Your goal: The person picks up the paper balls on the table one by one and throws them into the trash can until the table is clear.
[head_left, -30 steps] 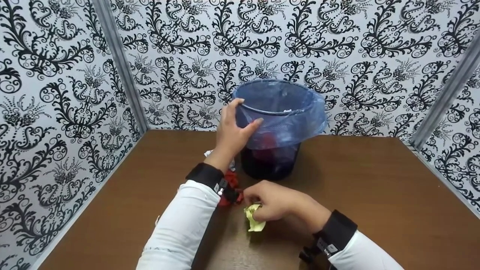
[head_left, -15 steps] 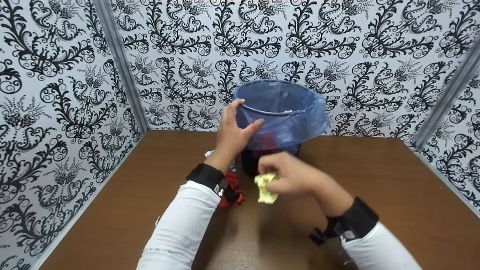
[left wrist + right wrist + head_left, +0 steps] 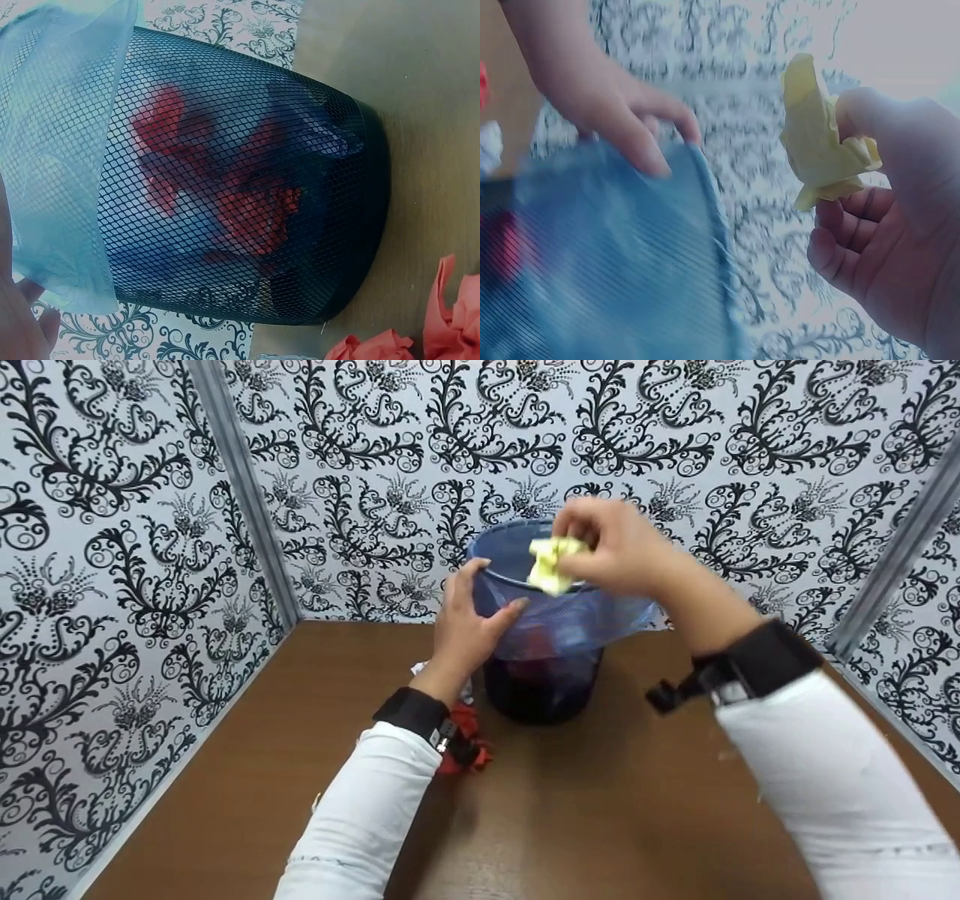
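A black mesh waste bin (image 3: 247, 172) stands on the brown table, lined with a translucent blue bag (image 3: 517, 622) folded over its rim. My left hand (image 3: 465, 619) holds the near left side of that rim, thumb outside on the bag and fingers at the edge. Above the bin's mouth, my right hand (image 3: 622, 547) pinches a crumpled yellow paper (image 3: 549, 570) between thumb and fingers. Through the mesh, crumpled red pieces (image 3: 259, 217) show inside the bin. The far side of the rim is partly hidden behind my right hand.
Crumpled red paper (image 3: 471, 739) lies on the table just left of the bin, partly behind my left wrist. Behind it sits some crumpled white paper (image 3: 466, 691). Patterned walls (image 3: 360, 495) close in the table at the back and sides.
My right hand has lifted the yellow paper off the table and carried it up and forward to the bin's mouth. The left hand has stayed on the rim.
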The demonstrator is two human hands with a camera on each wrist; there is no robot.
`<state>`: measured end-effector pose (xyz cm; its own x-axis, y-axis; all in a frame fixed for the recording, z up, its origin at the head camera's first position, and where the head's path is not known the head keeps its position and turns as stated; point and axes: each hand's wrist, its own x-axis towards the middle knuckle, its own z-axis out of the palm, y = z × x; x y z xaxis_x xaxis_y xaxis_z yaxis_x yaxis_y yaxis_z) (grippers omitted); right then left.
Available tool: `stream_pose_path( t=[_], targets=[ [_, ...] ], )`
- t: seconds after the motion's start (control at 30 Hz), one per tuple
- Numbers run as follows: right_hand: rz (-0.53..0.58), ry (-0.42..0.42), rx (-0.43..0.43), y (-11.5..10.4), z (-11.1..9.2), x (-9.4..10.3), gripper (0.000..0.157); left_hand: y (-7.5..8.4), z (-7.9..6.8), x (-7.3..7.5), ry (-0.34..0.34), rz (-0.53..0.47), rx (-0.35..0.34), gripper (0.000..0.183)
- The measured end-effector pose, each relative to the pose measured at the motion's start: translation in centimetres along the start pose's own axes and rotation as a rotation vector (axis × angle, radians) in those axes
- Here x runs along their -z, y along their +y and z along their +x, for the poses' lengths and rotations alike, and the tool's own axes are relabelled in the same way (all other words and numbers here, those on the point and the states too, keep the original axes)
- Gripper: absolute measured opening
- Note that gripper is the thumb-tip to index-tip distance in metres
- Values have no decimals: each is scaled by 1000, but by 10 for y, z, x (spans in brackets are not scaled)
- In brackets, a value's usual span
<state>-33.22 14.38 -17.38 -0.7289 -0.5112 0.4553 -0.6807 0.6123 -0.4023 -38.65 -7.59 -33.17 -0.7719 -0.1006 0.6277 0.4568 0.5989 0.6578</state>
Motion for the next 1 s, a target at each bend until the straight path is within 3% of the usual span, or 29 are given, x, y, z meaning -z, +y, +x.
stream_pose_path(
  t=[0.2, 0.33, 0.6, 1.0],
  targets=[
    [-66, -15, -190, 4, 32, 28, 27, -2, 0, -1, 9, -5, -12, 82],
    [-104, -5, -273, 12, 47, 37, 33, -2, 1, -1, 19, -2, -22, 81],
    [-129, 34, -364, 24, 64, 35, 38, -1, 1, -2, 17, -6, -14, 81],
    [-107, 25, -384, 32, 66, 24, 42, 0, 0, -1, 8, -14, -1, 82]
  ],
)
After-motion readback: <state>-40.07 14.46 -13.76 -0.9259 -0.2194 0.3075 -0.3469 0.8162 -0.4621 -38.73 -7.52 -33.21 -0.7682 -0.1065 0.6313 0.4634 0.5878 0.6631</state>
